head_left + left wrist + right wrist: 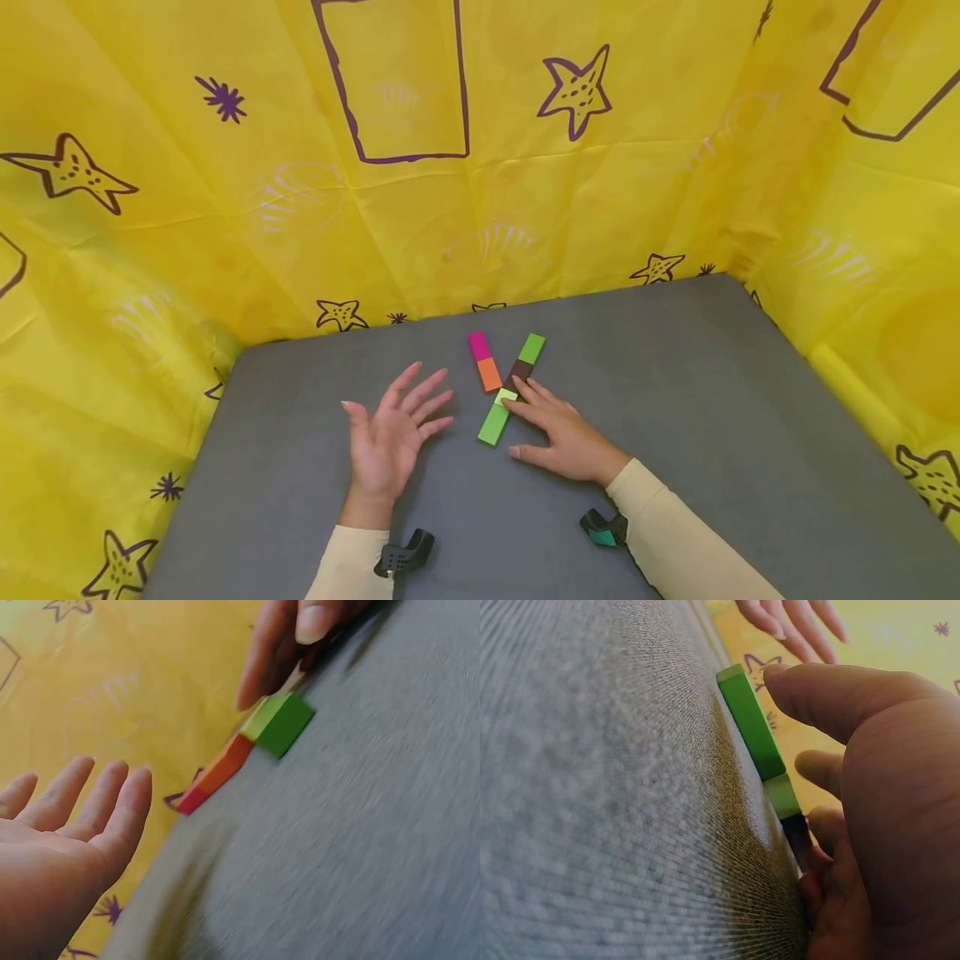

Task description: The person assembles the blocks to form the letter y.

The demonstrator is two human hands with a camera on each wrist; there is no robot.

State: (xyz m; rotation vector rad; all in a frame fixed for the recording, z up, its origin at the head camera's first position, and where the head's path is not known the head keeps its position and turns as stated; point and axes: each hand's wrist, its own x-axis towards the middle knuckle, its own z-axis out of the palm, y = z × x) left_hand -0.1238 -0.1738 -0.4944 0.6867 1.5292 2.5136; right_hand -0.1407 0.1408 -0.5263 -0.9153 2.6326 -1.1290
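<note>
Several flat coloured blocks lie on a grey table. One slanted row has a green block (532, 348) at the far end, a dark brown block (517, 375), a small light green block (506, 397) and a longer green block (492, 426) nearest. A magenta block (478, 345) and an orange block (489, 375) form a shorter row to its left. My right hand (558, 433) rests its extended fingertips at the brown and light green blocks, partly covering them. Left of the blocks, my left hand (390, 446) is raised, palm up, fingers spread, holding nothing.
The grey table (697, 375) meets a yellow cloth (487, 200) with starfish drawings at the back and sides. A black wrist device (405, 552) is on the left wrist, another wrist device (603, 529) on the right.
</note>
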